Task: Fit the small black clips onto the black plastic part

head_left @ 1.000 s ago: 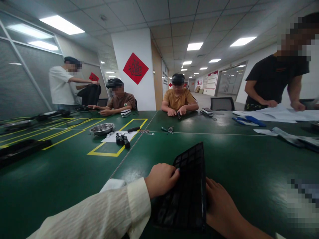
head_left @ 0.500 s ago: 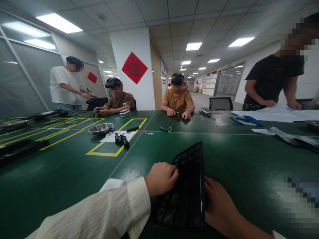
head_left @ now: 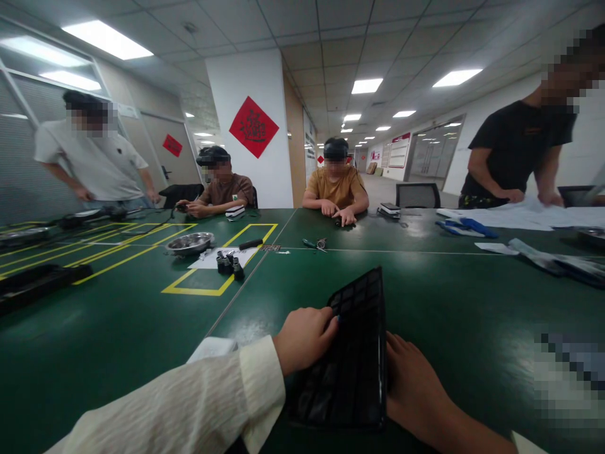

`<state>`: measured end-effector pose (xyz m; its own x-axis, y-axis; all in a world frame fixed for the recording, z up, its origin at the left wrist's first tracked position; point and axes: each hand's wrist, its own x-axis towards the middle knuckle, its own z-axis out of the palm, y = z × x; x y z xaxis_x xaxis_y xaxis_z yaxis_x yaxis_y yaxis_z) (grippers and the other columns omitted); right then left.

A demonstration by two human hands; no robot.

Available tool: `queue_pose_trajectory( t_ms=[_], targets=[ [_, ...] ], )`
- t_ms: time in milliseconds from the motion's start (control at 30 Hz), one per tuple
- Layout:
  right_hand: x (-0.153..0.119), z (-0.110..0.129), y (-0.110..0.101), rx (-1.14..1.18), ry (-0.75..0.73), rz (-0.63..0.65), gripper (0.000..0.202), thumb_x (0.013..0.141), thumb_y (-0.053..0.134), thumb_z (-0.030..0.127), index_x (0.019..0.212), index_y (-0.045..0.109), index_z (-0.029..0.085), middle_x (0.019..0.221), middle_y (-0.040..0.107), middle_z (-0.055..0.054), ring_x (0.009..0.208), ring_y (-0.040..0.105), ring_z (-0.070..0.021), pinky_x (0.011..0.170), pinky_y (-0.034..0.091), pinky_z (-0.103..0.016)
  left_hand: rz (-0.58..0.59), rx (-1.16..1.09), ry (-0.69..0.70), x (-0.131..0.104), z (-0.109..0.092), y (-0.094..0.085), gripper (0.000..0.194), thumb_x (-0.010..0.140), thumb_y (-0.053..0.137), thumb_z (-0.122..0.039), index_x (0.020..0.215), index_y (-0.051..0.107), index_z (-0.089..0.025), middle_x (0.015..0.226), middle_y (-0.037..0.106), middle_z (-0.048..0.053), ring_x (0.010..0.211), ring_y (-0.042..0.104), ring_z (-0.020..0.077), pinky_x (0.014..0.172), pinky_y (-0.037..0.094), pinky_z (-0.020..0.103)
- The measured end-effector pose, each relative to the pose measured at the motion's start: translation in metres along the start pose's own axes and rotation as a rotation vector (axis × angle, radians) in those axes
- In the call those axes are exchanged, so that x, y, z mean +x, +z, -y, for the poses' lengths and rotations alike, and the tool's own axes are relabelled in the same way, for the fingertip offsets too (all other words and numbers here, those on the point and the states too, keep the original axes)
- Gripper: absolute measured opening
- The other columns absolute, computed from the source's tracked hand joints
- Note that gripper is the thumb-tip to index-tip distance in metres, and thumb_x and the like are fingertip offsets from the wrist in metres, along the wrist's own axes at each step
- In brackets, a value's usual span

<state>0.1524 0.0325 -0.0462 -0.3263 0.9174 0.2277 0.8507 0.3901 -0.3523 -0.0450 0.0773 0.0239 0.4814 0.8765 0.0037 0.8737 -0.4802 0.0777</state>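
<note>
- Gripping the black tray (head_left: 354, 366) by its left side, left hand (head_left: 305, 337) held it tilted, near side of table (head_left: 454, 309).
- Right hand (head_left: 418, 375) touched its right side; fingers partly hidden, couldn't tell grip.
- Tray looked light, stiff, slippery; rims (head_left: 382, 353) seemed best holds.

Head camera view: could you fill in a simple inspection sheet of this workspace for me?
Surface: green table, marked with yellow tape.
In hand: black gridded tray, tilted up; contents too dark to tell.
Clutter: metal bowl, white paper, black cylindrical parts, green-handled tool.
Hands: left hand grips the tray's left side; right hand is at its right edge, grip partly hidden.
Cables: dark cable on the table's far left.
Surroundings: four other people, red diamond-shaped sign on a white pillar.
</note>
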Motion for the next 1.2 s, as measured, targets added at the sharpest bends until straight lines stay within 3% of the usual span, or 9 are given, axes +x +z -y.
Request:
queue_pose_trajectory(
  t_ms=[333, 667, 833, 1200],
  targets=[
    [0.0002, 0.0009, -0.002, 0.007, 0.005, 0.005, 0.054, 0.072, 0.057, 0.051, 0.115, 0.053, 0.019, 0.098, 0.058, -0.009, 0.088, 0.054, -0.0247, 0.075, 0.04, -0.039, -0.002, 0.103, 0.027, -0.001, 0.0005, -0.0002, 0.033, 0.089, 0.028, -0.03, 0.087, 0.059, -0.017, 0.078, 0.066, 0.009, 0.072, 0.065, 0.0251, 0.061, 0.045, 0.032],
    [-0.0001, 0.0011, -0.0039, 0.002, -0.01, -0.004, 0.049, 0.074, 0.057, 0.049, 0.112, 0.054, 0.019, 0.095, 0.059, -0.009, 0.088, 0.055, -0.0245, 0.076, 0.04, -0.038, -0.02, 0.08, 0.013, -0.0005, -0.001, -0.0013, 0.038, 0.088, 0.029, -0.032, 0.081, 0.062, -0.017, 0.075, 0.067, 0.009, 0.071, 0.065, 0.0235, 0.06, 0.045, 0.031],
    [0.0001, -0.0003, -0.003, -0.001, -0.018, -0.013, 0.047, 0.072, 0.058, 0.049, 0.108, 0.056, 0.02, 0.092, 0.059, -0.008, 0.087, 0.055, -0.0239, 0.075, 0.04, -0.037, 0.0, 0.024, -0.038, 0.0018, -0.0002, 0.001, 0.042, 0.089, 0.028, -0.034, 0.08, 0.065, -0.017, 0.076, 0.066, 0.007, 0.071, 0.064, 0.0205, 0.059, 0.044, 0.027],
    [0.0003, -0.0002, -0.0035, 0.004, -0.007, 0.009, 0.053, 0.071, 0.058, 0.05, 0.113, 0.054, 0.019, 0.095, 0.058, -0.009, 0.088, 0.055, -0.0247, 0.076, 0.04, -0.039, 0.017, 0.043, 0.025, 0.003, 0.0031, 0.0013, 0.06, 0.094, 0.015, -0.035, 0.073, 0.067, -0.016, 0.072, 0.067, 0.01, 0.066, 0.064, 0.0217, 0.057, 0.043, 0.029]
  ],
)
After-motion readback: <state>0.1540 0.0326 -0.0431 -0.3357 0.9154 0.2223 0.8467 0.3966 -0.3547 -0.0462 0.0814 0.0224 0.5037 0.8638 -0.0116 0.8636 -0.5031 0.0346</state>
